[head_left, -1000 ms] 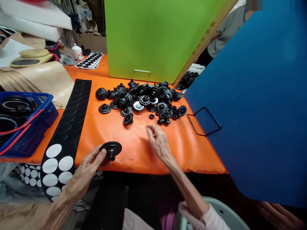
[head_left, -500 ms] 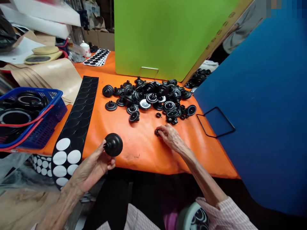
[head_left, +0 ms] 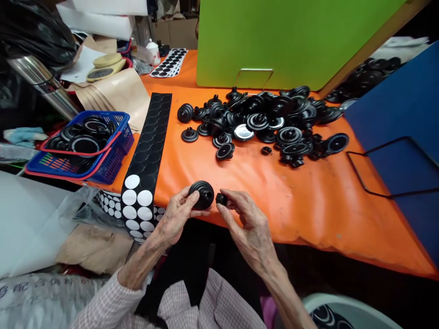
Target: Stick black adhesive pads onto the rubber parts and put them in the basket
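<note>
A round, stepped black disc is held by its edge in my left hand, its stem turned toward the right. Just right of it, my right hand pinches a small black nut-like piece between thumb and fingertips. A narrow gap separates the two parts, over the front edge of the orange tabletop. Beyond my hands lies a heap of similar black discs, and a loose small black piece sits in front of it.
At the left stands a blue basket of black rings, beside a black strip with round stickers. A green panel rises behind the heap, a blue panel at the right. A pale tub is below, lower right.
My right hand has lifted the small black piece off the table and brought it beside the disc. My left hand has turned the disc's stem to the right. The view has shifted.
</note>
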Action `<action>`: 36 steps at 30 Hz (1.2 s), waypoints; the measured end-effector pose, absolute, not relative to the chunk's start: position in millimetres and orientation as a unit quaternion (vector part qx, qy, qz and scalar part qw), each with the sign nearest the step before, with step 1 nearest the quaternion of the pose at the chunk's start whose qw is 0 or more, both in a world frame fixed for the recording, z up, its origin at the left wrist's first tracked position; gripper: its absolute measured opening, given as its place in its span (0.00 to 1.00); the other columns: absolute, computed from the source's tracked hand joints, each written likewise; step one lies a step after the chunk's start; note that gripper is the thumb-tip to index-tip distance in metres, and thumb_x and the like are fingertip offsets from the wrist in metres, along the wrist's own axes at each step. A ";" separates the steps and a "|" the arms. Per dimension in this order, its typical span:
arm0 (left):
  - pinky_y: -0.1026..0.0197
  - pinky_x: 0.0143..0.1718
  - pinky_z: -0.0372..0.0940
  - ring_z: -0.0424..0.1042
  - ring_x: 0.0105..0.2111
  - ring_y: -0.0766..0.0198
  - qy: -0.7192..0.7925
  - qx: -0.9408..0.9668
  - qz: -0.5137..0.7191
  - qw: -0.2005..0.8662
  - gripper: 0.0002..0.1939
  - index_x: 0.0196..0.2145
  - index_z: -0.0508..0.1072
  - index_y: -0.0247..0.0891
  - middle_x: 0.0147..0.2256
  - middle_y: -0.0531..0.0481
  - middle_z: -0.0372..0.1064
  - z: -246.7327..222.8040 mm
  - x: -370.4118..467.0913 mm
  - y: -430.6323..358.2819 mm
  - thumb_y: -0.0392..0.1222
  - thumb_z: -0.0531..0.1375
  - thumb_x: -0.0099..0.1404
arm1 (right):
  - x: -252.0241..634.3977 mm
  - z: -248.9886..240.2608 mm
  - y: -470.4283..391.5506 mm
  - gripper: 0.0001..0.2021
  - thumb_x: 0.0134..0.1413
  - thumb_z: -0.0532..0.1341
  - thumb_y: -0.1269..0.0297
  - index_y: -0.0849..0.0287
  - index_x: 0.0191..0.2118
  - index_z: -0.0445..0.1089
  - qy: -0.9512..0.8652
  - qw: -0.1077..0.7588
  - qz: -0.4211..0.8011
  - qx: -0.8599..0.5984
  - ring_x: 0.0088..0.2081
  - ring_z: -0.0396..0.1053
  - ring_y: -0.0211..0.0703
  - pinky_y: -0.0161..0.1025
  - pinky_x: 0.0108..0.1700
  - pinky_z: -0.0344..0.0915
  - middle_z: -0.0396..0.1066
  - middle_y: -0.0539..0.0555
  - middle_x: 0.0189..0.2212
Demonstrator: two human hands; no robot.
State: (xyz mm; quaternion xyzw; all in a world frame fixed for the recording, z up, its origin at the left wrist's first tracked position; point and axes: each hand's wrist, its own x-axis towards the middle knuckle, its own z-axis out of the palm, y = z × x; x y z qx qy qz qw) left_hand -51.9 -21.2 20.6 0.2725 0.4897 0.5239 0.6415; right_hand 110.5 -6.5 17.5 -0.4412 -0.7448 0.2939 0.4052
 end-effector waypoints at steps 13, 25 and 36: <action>0.55 0.49 0.67 0.71 0.48 0.53 0.492 0.334 0.499 0.631 0.20 0.47 0.73 0.34 0.46 0.43 0.72 15.4 -47.6 -25.1 0.48 0.63 0.60 | 90.7 4.2 -20.3 0.16 0.61 0.56 0.69 0.52 0.53 0.66 -0.748 0.407 0.240 -0.465 0.36 0.71 0.40 0.40 0.39 0.73 0.66 0.55 0.40; 0.58 0.45 0.69 0.73 0.45 0.56 0.457 0.299 0.511 0.664 0.20 0.46 0.74 0.35 0.44 0.44 0.74 26.9 -51.7 -28.1 0.42 0.68 0.55 | 88.0 13.9 -15.5 0.18 0.55 0.59 0.48 0.55 0.45 0.67 -0.528 0.375 0.570 -0.505 0.44 0.73 0.46 0.44 0.46 0.71 0.74 0.55 0.43; 0.63 0.38 0.70 0.73 0.41 0.59 0.525 0.350 0.504 0.591 0.21 0.47 0.71 0.35 0.44 0.43 0.73 18.7 -49.5 -12.5 0.51 0.61 0.61 | 88.4 15.3 13.9 0.20 0.60 0.51 0.46 0.56 0.46 0.68 -0.613 0.312 0.507 -0.519 0.44 0.71 0.48 0.46 0.47 0.69 0.73 0.56 0.41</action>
